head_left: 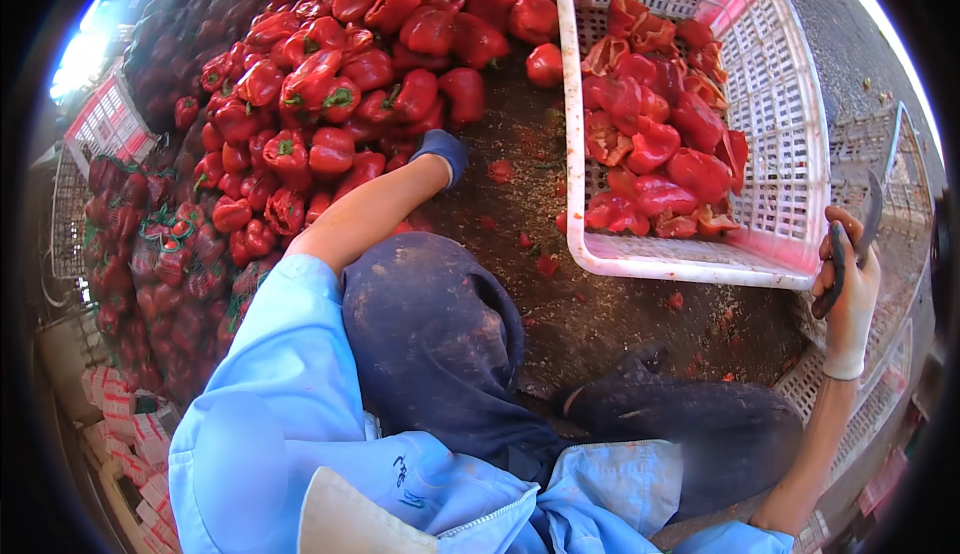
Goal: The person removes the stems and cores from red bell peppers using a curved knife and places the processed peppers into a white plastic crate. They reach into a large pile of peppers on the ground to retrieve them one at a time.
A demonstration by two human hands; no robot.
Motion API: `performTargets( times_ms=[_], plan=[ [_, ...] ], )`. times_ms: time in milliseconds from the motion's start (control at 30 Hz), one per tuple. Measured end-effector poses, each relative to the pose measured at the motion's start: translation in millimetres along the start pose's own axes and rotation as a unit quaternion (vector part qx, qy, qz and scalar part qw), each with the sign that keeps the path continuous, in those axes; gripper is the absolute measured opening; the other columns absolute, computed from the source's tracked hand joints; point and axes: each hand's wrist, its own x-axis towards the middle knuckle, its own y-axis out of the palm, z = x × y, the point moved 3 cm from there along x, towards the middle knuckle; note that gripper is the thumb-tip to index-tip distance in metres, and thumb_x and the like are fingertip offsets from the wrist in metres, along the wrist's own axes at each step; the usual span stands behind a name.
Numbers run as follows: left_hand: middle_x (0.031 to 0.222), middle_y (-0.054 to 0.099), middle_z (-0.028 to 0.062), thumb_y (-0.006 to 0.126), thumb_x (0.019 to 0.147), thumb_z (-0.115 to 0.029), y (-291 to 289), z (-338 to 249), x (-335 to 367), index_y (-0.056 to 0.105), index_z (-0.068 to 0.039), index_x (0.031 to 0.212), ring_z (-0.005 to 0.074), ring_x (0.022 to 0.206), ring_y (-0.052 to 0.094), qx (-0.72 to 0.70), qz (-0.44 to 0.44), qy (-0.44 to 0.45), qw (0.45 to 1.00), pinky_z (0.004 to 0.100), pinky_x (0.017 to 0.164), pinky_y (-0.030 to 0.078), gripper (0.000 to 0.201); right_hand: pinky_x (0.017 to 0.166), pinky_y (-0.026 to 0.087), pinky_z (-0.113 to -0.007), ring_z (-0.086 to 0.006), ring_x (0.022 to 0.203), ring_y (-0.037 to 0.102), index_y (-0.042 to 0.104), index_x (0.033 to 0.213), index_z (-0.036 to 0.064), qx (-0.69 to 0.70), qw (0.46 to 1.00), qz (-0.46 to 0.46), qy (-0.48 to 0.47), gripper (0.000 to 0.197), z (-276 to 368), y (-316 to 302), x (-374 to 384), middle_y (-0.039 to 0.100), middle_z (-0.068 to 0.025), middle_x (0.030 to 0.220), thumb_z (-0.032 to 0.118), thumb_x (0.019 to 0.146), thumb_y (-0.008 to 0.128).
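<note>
My right hand (850,304), in a white glove with the fingertips bare, is closed around the dark handle of a knife (872,209). The knife's curved blade points up and away, just beyond the near right corner of a white plastic crate (690,272). Cut, opened red pepper pieces (660,144) lie heaped in that crate. My left hand (444,154), in a blue glove, reaches to the near edge of a large pile of whole red bell peppers (330,94). Its fingers are hidden, so whether it touches or grips a pepper does not show.
Net sacks full of red peppers (165,274) stand at the left, with darker sacks (190,44) behind. More crates (880,354) sit at the far right. Seeds and red scraps litter the dark floor (540,324) by my bent legs. Red-and-white packets (130,434) lie at lower left.
</note>
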Motion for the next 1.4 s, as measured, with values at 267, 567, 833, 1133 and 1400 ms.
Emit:
performTargets(
  times_ms=[267, 567, 833, 1133, 1400],
  plan=[
    [0.11, 0.08, 0.0122, 0.057, 0.101, -0.018, -0.4, 8.3, -11.4, 0.077, -0.014, 0.12, 0.0324, 0.099, 0.079, -0.057, -0.05, -0.008, 0.997, 0.0472, 0.077, 0.061, 0.028, 0.046, 0.033, -0.021, -0.0034, 0.049, 0.046, 0.067, 0.131, -0.001, -0.057, 0.998, -0.006, 0.001, 0.036, 2.0, 1.0, -1.3, 0.053, 0.0022, 0.079, 0.025, 0.106, 0.066],
    [0.108, 0.079, 0.0161, 0.056, 0.098, -0.018, -20.1, 10.3, -45.3, 0.071, -0.011, 0.129, 0.0372, 0.098, 0.077, -0.171, -0.115, -0.011, 0.978, 0.0504, 0.081, 0.059, 0.036, 0.039, 0.03, -0.02, -0.0003, 0.049, 0.045, 0.067, 0.132, 0.0011, -0.087, 0.996, 0.017, -0.001, 0.035, -9.0, -4.6, 5.3, 0.055, 0.0049, 0.08, 0.026, 0.11, 0.06],
    [0.105, 0.078, 0.0172, 0.066, 0.093, -0.028, -25.5, 20.2, -78.6, 0.062, -0.008, 0.143, 0.0311, 0.091, 0.077, -0.535, -0.135, -0.079, 0.83, 0.0438, 0.076, 0.059, 0.054, 0.041, 0.032, -0.02, -0.0006, 0.048, 0.044, 0.069, 0.13, 0.0015, -0.077, 0.997, 0.018, -0.013, 0.031, -3.0, 5.3, 3.4, 0.055, 0.0043, 0.079, 0.024, 0.109, 0.06],
    [0.092, 0.077, 0.0049, 0.069, 0.097, -0.04, -110.6, 50.1, -162.7, 0.072, -0.01, 0.109, 0.0161, 0.068, 0.071, -0.954, 0.022, 0.077, 0.288, 0.0296, 0.055, 0.054, 0.032, 0.044, 0.036, -0.022, -0.0038, 0.048, 0.046, 0.071, 0.127, 0.0026, -0.126, 0.984, 0.073, -0.099, 0.026, 3.7, 30.0, -2.9, 0.059, 0.0008, 0.079, 0.014, 0.107, 0.06],
    [0.079, 0.071, 0.0018, 0.065, 0.099, -0.049, -233.9, 34.2, -214.5, 0.069, -0.013, 0.107, 0.0134, 0.054, 0.06, -0.958, -0.036, 0.129, 0.253, 0.0265, 0.047, 0.043, 0.038, 0.067, 0.053, -0.022, -0.0071, 0.077, 0.059, 0.058, 0.147, 0.0026, -0.053, 0.973, 0.171, -0.143, 0.053, 103.1, 89.4, -63.2, 0.064, 0.0, 0.096, 0.002, 0.096, 0.071]
  ],
)
